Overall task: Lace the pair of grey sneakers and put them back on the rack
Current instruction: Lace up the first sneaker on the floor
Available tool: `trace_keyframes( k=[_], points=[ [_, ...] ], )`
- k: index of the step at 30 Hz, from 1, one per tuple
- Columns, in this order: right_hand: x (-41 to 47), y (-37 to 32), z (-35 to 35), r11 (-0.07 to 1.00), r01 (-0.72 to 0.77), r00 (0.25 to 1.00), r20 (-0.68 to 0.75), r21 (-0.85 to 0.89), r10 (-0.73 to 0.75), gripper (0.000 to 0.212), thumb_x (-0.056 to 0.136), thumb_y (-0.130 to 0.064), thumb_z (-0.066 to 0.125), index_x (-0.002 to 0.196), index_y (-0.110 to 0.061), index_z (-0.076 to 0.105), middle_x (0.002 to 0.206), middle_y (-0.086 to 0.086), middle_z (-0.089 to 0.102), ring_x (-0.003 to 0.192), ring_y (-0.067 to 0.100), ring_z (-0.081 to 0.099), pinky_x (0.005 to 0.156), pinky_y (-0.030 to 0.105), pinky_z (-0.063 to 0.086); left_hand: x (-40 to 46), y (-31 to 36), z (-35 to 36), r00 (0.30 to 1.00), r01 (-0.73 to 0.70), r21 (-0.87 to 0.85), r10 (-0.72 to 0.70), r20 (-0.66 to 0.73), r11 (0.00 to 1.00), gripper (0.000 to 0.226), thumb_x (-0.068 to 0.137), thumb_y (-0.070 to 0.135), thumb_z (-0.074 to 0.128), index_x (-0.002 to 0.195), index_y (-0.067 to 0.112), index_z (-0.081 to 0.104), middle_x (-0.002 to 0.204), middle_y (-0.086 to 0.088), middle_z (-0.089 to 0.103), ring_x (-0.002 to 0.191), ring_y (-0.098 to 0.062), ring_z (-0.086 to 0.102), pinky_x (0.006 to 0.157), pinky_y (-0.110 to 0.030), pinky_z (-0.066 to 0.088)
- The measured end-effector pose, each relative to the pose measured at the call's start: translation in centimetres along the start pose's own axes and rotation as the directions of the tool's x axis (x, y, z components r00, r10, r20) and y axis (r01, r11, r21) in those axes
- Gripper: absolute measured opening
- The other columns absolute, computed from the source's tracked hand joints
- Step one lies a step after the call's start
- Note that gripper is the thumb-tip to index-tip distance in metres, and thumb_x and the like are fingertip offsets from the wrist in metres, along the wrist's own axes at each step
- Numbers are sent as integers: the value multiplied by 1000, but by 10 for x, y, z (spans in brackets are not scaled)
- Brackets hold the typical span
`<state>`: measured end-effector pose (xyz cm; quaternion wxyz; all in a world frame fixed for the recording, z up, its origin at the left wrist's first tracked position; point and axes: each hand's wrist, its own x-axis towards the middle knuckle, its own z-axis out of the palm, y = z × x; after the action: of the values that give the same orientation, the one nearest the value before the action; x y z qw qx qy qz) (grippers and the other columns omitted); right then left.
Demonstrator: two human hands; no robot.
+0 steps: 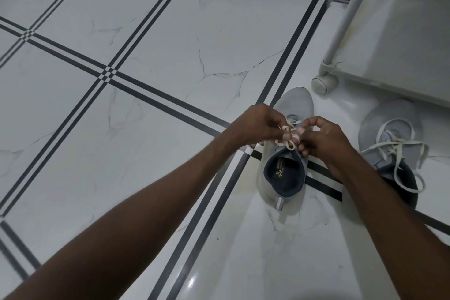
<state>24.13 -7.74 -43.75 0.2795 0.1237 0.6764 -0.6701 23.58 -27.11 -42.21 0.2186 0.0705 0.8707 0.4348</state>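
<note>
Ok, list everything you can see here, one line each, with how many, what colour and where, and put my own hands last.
Grey mesh sneaker with dark blue lining: one, on the floor at centre right, being tied.
Second grey sneaker: one, to its right, toe under the rack, white lace loosely tied with its ends trailing.
White flat shoelace: one, held above the first sneaker's tongue.
White metal rack with caster wheel: one, top right corner.
White marble-look tiled floor with dark stripes: throughout.
Left hand: fingers pinching the lace from the left.
Right hand: fingers pinching the lace from the right.
</note>
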Motion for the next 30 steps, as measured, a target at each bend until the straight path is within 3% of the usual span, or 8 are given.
trace_keyframes(
  k=[5, 8, 11, 15, 18, 22, 27, 30],
  points=[
    [2, -8, -1, 995, -24, 998, 55, -99, 29, 14, 98, -5, 52, 99, -6, 65, 59, 7, 65, 43, 14, 51, 39, 21, 44, -7, 7, 28, 944, -121, 410, 233, -235, 904, 7, 76, 21, 70, 77, 14, 70, 73, -1, 72, 66, -21, 65, 61, -36, 51],
    [0, -13, -3, 987, -69, 983, 159, -144, 91, 23, 99, -4, 50, 106, -15, 68, 65, 8, 69, 42, 11, 51, 37, 18, 40, -6, 6, 40, 884, -76, 448, 267, -383, 891, 11, 79, 23, 65, 76, 13, 62, 68, 0, 66, 61, -22, 60, 56, -34, 47],
    [-1, -13, -8, 982, -57, 973, 210, -182, 96, 19, 97, -4, 53, 104, -11, 69, 62, 0, 72, 44, 9, 52, 38, 15, 38, -10, 8, 43, 898, -59, 320, 191, -397, 945, 11, 76, 23, 67, 73, 15, 59, 61, 9, 55, 57, -16, 53, 56, -32, 44],
    [0, -9, -16, 942, -2, 999, 37, -334, 15, 8, 87, 1, 66, 91, 0, 73, 61, 11, 70, 44, 13, 59, 42, 18, 48, -14, 1, 29, 943, 20, 29, -10, -333, 999, 17, 76, 19, 76, 73, 9, 63, 72, 0, 70, 71, -21, 66, 67, -37, 56],
    [-2, 5, -30, 825, 37, 979, -144, -563, -142, 17, 80, 3, 68, 70, -9, 73, 58, 11, 71, 43, 15, 64, 47, 24, 55, -34, -20, 8, 942, 140, -278, -214, -257, 950, 26, 79, 11, 78, 79, -8, 61, 81, -21, 72, 74, -20, 71, 70, -36, 60],
    [-5, 22, -27, 579, 53, 928, -175, -813, -330, 21, 72, 1, 63, 64, -17, 71, 67, 1, 72, 66, 22, 66, 63, 26, 47, -64, -43, 17, 927, 224, -534, -347, -141, 816, 20, 85, 3, 72, 85, -13, 60, 86, -32, 70, 63, -17, 70, 61, -23, 57],
    [-3, 33, -21, 513, 36, 892, -204, -858, -404, 19, 81, -2, 64, 71, -16, 71, 73, 9, 72, 66, 25, 53, 60, 27, 32, -60, -40, 17, 901, 298, -548, -419, -108, 782, 16, 85, 10, 75, 78, 2, 63, 84, -24, 73, 66, -21, 71, 58, -22, 57],
    [-4, 32, -21, 508, 95, 911, -131, -856, -392, 9, 84, -10, 68, 79, -15, 74, 76, 10, 72, 70, 28, 60, 63, 28, 38, -57, -34, 19, 922, 332, -269, -371, -108, 904, 20, 81, 20, 78, 82, 3, 66, 80, -11, 76, 70, -24, 73, 65, -28, 61]
  ],
)
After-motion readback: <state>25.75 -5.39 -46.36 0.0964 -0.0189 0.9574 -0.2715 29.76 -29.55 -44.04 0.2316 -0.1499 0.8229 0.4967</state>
